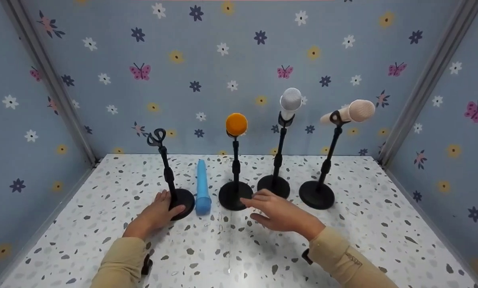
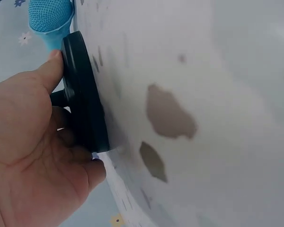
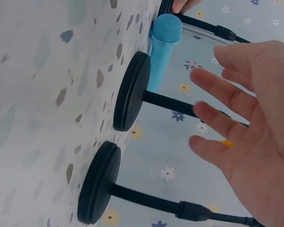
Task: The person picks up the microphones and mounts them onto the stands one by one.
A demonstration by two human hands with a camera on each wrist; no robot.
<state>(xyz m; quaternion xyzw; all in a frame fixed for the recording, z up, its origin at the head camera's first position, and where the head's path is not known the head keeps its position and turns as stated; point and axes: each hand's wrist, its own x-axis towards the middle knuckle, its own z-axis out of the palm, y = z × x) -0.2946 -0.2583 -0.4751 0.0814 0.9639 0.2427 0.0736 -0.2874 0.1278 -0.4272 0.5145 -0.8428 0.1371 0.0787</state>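
Observation:
My left hand (image 1: 154,213) grips the round black base of a microphone stand (image 1: 168,174) whose clip at the top is vacant. In the left wrist view, the thumb and fingers lie around the rim of that base (image 2: 85,94). Just right of it, a blue microphone (image 1: 202,182) lies on the table, its mesh head toward me. My right hand (image 1: 283,213) hovers with fingers spread in front of the stand holding an orange-headed microphone (image 1: 236,124). Nothing is in that palm in the right wrist view.
Two more stands at the right carry a white microphone (image 1: 291,100) and a beige microphone (image 1: 361,111). The speckled white table (image 1: 231,248) is bordered by a blue flowered back wall (image 1: 231,52) and side walls with grey corner strips.

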